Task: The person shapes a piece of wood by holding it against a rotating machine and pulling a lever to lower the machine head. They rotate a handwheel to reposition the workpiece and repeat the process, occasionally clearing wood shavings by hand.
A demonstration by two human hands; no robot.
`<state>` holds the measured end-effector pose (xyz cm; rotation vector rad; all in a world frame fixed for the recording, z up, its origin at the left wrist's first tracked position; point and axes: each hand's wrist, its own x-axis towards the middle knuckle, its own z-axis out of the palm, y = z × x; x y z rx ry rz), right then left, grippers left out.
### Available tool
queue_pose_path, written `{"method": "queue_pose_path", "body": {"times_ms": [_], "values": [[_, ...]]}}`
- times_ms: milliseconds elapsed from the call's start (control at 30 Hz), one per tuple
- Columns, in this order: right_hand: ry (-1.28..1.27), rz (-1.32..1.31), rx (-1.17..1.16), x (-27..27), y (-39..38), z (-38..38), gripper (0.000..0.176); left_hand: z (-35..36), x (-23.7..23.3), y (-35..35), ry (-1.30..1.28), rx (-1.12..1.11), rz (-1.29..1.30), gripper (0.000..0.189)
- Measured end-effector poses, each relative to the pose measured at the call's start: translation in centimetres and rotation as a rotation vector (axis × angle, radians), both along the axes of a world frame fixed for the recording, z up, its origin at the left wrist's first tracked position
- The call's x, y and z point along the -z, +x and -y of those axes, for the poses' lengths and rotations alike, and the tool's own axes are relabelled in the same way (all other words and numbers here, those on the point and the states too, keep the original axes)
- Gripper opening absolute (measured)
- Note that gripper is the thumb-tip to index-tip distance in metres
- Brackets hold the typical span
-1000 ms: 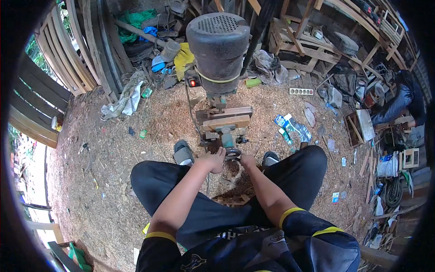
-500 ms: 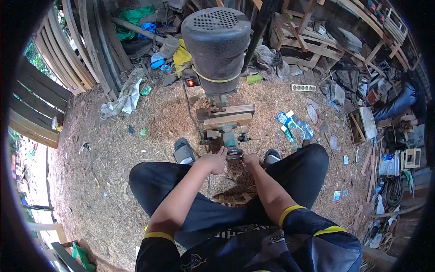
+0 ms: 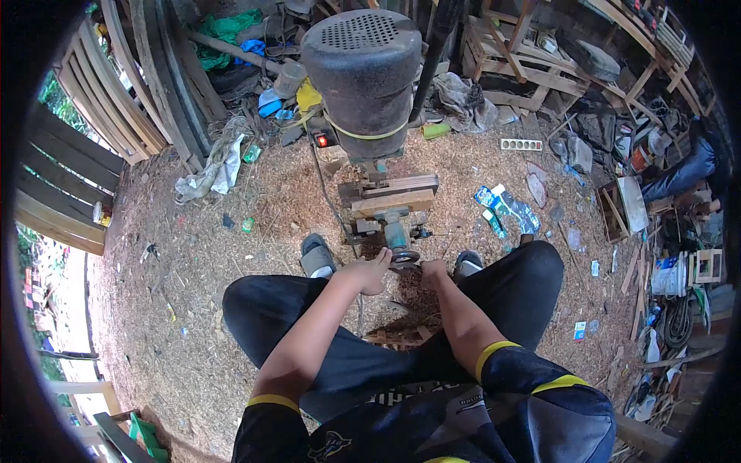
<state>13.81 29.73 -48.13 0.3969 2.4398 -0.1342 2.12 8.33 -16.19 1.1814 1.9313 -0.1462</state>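
Observation:
A dark handwheel (image 3: 404, 256) sits at the near end of a green machine part (image 3: 396, 235), between my feet. My left hand (image 3: 369, 275) rests at the wheel's left side, its fingers stretched forward. At the right rim my right hand (image 3: 434, 275) is closed; the exact part of the wheel inside its fingers is hidden. Just beyond the wheel, a light wooden piece (image 3: 394, 203) lies crosswise in the machine, with a darker board (image 3: 401, 184) behind it. The large black motor housing (image 3: 360, 85) covers the machine's upper part.
A red-lit switch (image 3: 322, 141) hangs on the machine's left, with a cable running down. Wood shavings cover the ground (image 3: 201, 309). A socket strip (image 3: 522, 145) and blue packaging (image 3: 505, 210) lie right. Another person's leg (image 3: 679, 174) shows at far right.
The camera view has shifted slightly, so the machine appears a little farther left at its top. Both hands stay at the handwheel, with little visible movement.

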Motion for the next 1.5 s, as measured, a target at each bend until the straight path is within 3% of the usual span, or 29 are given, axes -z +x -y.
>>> {"method": "queue_pose_path", "body": {"times_ms": [67, 167, 267, 367, 467, 567, 667, 800, 867, 967, 1067, 1200, 1233, 1300, 1500], "values": [[0.013, 0.069, -0.064, -3.0, 0.0, 0.4, 0.03, 0.0, -0.1, 0.1, -0.01, 0.002, -0.001, 0.097], [-0.061, -0.039, 0.106, -0.1, 0.1, -0.1, 0.029, -0.1, 0.2, 0.1, -0.011, 0.01, -0.018, 0.097], [-0.034, -0.116, -0.025, -2.0, 0.9, 0.1, 0.03, -0.2, -0.1, 0.0, -0.023, 0.026, -0.031, 0.096], [-0.383, -0.298, 1.132, -3.3, 0.6, 1.4, 0.038, -0.6, -1.6, -0.2, -0.049, -0.003, 0.0, 0.091], [-0.279, -0.467, 1.028, -6.2, 1.3, 1.5, 0.042, -0.8, -1.5, -0.7, -0.032, -0.039, 0.028, 0.082], [-0.249, -0.681, 1.112, -7.6, 0.6, 0.5, 0.04, -0.6, -2.1, -1.3, 0.065, -0.052, -0.027, 0.069], [-0.297, -0.965, 1.112, -11.7, -1.8, -1.2, 0.037, -0.1, -1.0, -1.9, 0.341, 0.047, -0.175, 0.057], [-0.612, -1.378, 0.809, -19.6, -8.1, -5.4, 0.035, 0.0, -5.0, -1.2, 0.651, 0.008, -0.261, 0.048], [-0.919, -1.482, 0.765, -27.6, -11.6, -6.4, 0.032, 0.2, -5.6, -1.1, 0.762, -0.007, -0.313, 0.044], [-1.044, -1.663, 0.519, -41.4, -14.9, -6.8, 0.036, 0.4, -7.9, 0.0, 0.908, -0.053, -0.333, 0.04], [-0.958, -2.012, 0.261, -54.8, -15.9, -4.8, 0.038, 0.5, -8.3, 0.6, 1.032, -0.055, -0.349, 0.038], [-1.1, -2.075, 0.096, -64.8, -18.9, -5.1, 0.031, 0.6, -8.9, 1.4, 1.116, -0.043, -0.372, 0.039], [-1.25, -1.88, 0.125, -66.3, -19.6, -5.4, 0.032, 0.6, -9.3, 1.6, 1.123, -0.052, -0.375, 0.037], [-1.406, -1.572, 0.206, -67.8, -19.1, -4.7, 0.037, 0.7, -9.7, 2.0, 1.125, -0.075, -0.364, 0.034], [-1.461, -1.617, 0.221, -66.1, -18.1, -5.1, 0.037, 0.5, -9.5, 2.2, 1.161, -0.089, -0.408, 0.035]]}}
